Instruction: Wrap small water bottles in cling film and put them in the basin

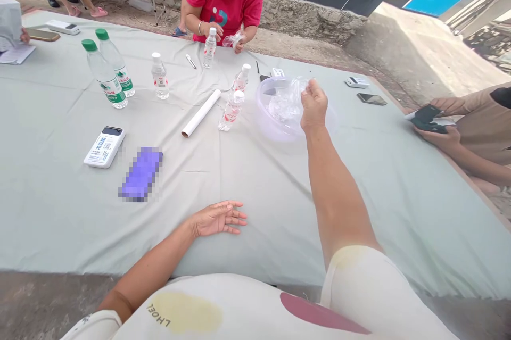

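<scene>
Clear crinkly plastic film (284, 101) hangs over translucent round plastic bowl (266, 126), pinched at the top by R hand (314, 107) grip, thumb + fingers pressed on it. L hand (219, 218) fingers spread, resting on grey-green cloth surface (279, 196). IMO firm pinch, slow moves: film's light, prob slippery. Small clear bottle (231, 111) close by.

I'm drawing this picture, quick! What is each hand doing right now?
Left hand: open, resting on the grey cloth, holding nothing.
Right hand: closed, pinching clear plastic above the clear bowl.
</scene>
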`<state>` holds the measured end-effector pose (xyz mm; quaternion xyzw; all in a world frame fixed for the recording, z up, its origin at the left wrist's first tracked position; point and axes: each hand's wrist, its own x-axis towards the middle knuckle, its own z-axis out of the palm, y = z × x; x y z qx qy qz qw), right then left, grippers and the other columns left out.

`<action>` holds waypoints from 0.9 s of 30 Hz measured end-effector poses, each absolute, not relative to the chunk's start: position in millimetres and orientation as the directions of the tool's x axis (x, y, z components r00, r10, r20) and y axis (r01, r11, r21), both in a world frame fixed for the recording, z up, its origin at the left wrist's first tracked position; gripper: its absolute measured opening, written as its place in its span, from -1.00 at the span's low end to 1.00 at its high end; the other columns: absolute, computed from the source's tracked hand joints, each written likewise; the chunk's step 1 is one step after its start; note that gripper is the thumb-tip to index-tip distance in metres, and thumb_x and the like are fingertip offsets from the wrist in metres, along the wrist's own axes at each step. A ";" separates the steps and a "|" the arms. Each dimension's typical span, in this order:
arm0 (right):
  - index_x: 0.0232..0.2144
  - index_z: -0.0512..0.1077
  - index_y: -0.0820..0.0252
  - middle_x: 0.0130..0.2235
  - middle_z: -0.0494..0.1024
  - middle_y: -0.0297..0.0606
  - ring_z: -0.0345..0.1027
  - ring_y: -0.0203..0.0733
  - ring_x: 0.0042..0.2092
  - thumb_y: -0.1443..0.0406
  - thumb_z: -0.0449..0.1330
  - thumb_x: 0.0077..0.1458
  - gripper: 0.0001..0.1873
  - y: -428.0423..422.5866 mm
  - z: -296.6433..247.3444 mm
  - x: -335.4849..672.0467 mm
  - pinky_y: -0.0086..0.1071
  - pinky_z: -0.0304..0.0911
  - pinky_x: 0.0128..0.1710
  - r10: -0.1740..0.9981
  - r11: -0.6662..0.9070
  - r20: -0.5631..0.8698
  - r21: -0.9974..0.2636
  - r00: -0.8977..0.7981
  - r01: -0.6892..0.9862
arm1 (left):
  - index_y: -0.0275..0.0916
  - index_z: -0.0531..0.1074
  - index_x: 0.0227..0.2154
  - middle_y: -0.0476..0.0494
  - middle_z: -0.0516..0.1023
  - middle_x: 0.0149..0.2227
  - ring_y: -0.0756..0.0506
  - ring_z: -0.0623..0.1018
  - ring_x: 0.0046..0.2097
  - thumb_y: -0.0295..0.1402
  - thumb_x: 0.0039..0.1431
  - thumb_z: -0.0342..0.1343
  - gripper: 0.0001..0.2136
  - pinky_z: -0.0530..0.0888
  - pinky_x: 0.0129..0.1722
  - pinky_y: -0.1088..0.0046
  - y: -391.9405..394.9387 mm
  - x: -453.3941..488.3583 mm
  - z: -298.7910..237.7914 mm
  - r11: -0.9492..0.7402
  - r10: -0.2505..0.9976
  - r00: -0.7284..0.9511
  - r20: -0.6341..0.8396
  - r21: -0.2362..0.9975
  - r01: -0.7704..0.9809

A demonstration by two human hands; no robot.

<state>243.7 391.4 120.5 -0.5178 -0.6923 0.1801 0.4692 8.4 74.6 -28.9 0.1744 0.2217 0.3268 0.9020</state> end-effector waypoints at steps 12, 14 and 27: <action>-0.04 0.59 -0.08 0.13 0.57 -0.24 0.48 0.03 0.13 0.02 0.34 0.08 -0.61 61.0 20.9 182.7 -0.04 0.46 0.08 0.985 -0.024 0.014 -0.977 -0.174 -0.214 | 0.10 0.23 0.27 -0.16 0.43 0.21 -0.24 0.45 0.23 -0.02 -0.16 0.47 -0.12 0.41 0.17 0.13 78.9 -5.4 -11.4 0.316 0.949 0.244 -0.201 0.627 -0.712; -0.08 0.60 -0.08 0.10 0.59 -0.25 0.51 0.01 0.10 0.02 0.37 0.03 -0.61 47.0 10.6 182.6 -0.07 0.47 0.06 0.992 -0.107 -0.079 -0.943 -0.100 -0.315 | -0.07 0.44 0.07 -0.17 0.53 0.07 -0.21 0.51 0.13 -0.07 -0.10 0.44 -0.37 0.44 0.11 0.20 78.8 -6.7 -13.1 0.262 0.965 0.159 -0.209 0.786 -0.559; -0.10 0.51 0.02 0.08 0.57 -0.21 0.52 -0.09 0.04 -0.03 0.33 0.04 -0.57 53.4 25.4 232.8 -0.17 0.44 0.05 0.930 -0.258 -0.260 -0.965 0.258 -0.043 | -0.20 0.37 -0.29 -0.10 0.61 -0.29 -0.02 0.56 -0.51 -0.07 -0.05 0.30 -0.62 0.41 -0.50 0.44 79.5 -20.0 10.9 0.302 0.953 0.102 -0.284 0.901 -0.312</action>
